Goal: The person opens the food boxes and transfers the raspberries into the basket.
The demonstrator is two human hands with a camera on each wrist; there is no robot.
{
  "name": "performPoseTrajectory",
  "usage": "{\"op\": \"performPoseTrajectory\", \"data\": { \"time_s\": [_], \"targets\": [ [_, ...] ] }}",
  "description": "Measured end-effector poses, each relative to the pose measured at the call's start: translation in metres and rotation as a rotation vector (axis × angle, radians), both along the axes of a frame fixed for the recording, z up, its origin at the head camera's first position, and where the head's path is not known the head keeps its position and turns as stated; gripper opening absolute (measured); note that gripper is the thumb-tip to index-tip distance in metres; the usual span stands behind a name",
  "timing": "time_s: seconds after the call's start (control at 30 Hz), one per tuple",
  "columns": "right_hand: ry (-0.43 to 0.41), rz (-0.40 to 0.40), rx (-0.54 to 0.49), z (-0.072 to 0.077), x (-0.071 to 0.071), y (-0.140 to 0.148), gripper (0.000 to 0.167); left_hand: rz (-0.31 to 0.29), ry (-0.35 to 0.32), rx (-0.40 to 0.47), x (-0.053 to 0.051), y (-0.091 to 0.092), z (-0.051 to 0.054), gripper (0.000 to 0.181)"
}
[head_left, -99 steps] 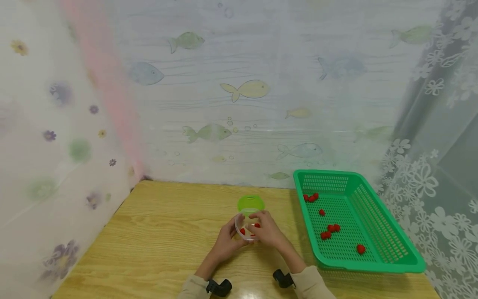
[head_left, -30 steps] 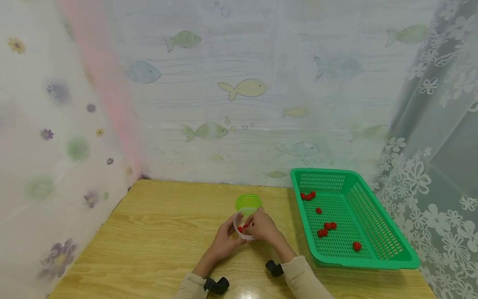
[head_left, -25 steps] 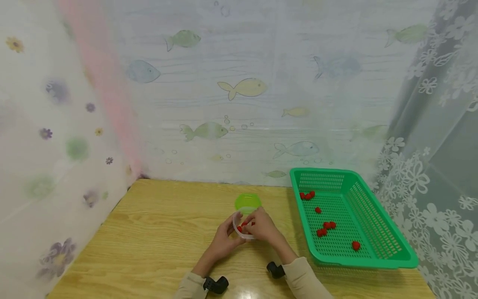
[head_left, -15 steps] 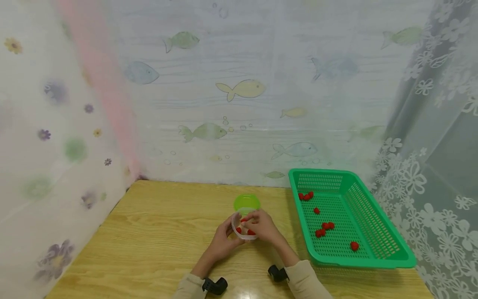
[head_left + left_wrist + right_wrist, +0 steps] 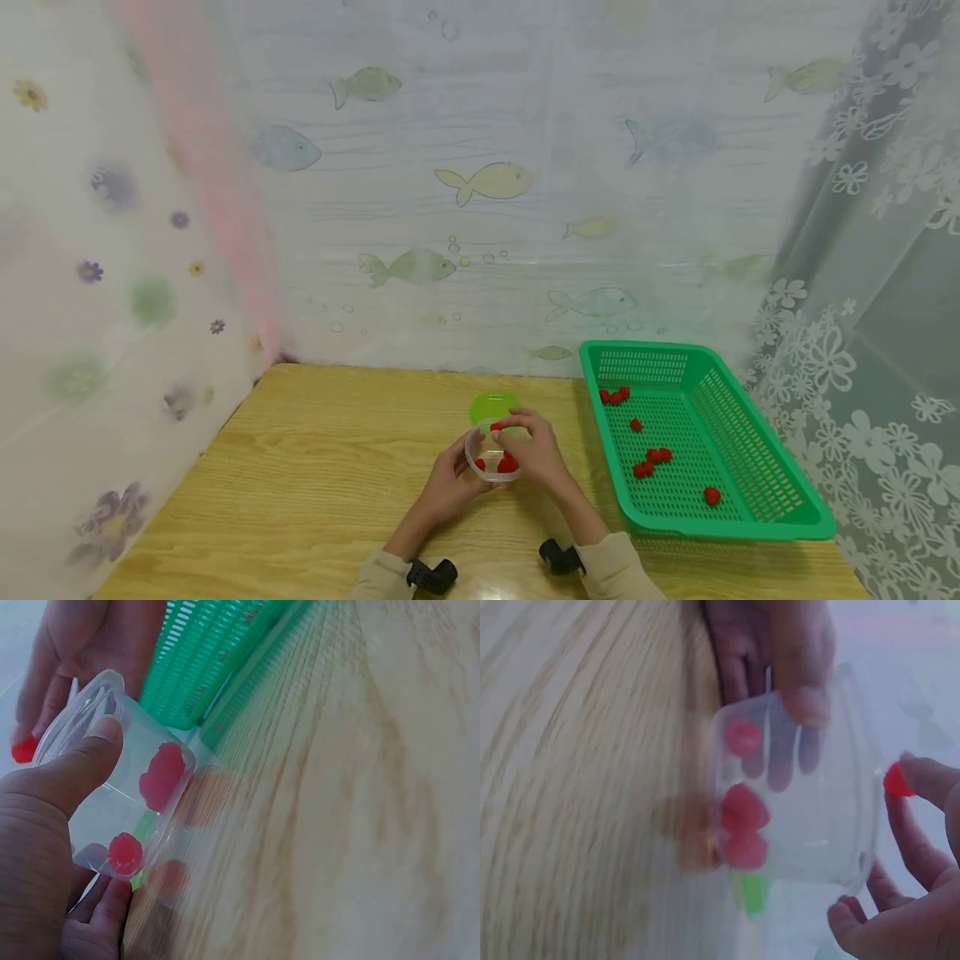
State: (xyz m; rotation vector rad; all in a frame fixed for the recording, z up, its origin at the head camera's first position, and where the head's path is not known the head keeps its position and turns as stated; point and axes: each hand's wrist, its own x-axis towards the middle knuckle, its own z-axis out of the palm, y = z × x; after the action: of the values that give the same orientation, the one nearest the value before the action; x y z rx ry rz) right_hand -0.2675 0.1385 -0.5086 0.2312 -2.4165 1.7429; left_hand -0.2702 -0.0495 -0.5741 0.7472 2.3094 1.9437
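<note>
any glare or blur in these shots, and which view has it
Head: fairly clear, with a pale glare spot on the table at the bottom edge; left wrist: the table's grain looks soft and smeared towards the right; right wrist: hazy, the tub and the berries inside it soft-edged.

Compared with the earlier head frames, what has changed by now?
The right hand has moved up from inside the clear container to just above its opening, pinching a red berry. The left hand still grips the container; the berries in the green basket and the lime-green lid stay put.
</note>
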Motion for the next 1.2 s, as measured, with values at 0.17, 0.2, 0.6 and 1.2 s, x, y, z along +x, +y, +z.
{"op": "performPoseTrajectory", "data": {
  "time_s": [0.17, 0.2, 0.6, 1.2],
  "targets": [
    [0.073, -0.025, -0.086, 0.011, 0.008, -0.003, 0.016, 0.012, 0.001, -0.01, 0.001, 0.0, -0.001, 0.083],
    [0.082, -0.023, -0.102, 0.014, 0.01, -0.003, 0.016, 0.013, -0.001, -0.012, 0.001, 0.0, -0.002, 0.083],
    [0.13, 0.093, -0.119, 0.053, 0.041, 0.003, 0.017, 0.009, 0.044, -0.028, 0.003, 0.0, -0.002, 0.08],
    [0.08, 0.282, -0.12, 0.107, 0.067, 0.085, 0.024, -0.024, 0.003, 0.014, 0.0, 0.0, -0.001, 0.084]
  ]
}}
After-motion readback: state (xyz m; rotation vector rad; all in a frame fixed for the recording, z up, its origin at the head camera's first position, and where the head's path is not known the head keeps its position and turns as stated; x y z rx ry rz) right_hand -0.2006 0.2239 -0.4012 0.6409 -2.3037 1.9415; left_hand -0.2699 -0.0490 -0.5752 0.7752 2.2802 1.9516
